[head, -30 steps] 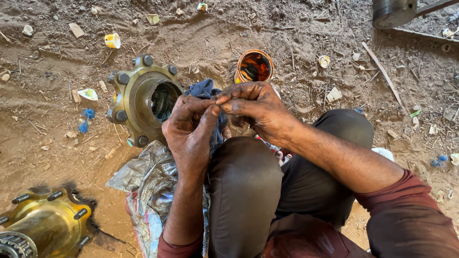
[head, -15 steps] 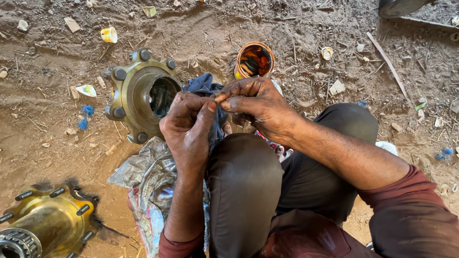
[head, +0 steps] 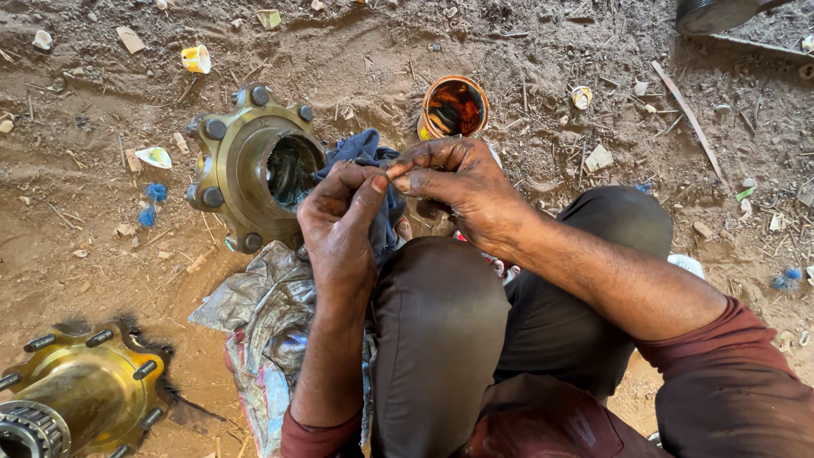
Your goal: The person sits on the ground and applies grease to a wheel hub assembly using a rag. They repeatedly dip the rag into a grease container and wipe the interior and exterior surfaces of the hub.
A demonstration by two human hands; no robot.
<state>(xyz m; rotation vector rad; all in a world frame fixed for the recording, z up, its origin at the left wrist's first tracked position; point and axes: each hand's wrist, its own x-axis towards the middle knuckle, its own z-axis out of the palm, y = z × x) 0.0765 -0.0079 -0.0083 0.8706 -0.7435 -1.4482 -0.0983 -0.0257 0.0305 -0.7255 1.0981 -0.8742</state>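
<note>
I am squatting on dirt ground. My left hand [head: 343, 225] and my right hand [head: 458, 182] meet in front of my knees, fingertips pinched together over a dark blue rag [head: 365, 153]. Whether something small lies between the fingertips is hidden. The rag hangs from my hands down beside a brass-coloured wheel hub [head: 250, 165] with bolt studs around its flange. The hub lies on its side, its bore facing me. A small round tin [head: 454, 106] with dark, orange-streaked contents stands just beyond my right hand.
A second hub [head: 80, 394] with studs and a roller bearing lies at the lower left. A crumpled plastic sack [head: 267, 322] is spread under my left forearm. Paper scraps, a small yellow cup [head: 197, 58], sticks and blue bits litter the dirt.
My hands stay pinched together on the rag with only small finger shifts. The view has drifted slightly, so the hub and tin sit a little differently in frame.
</note>
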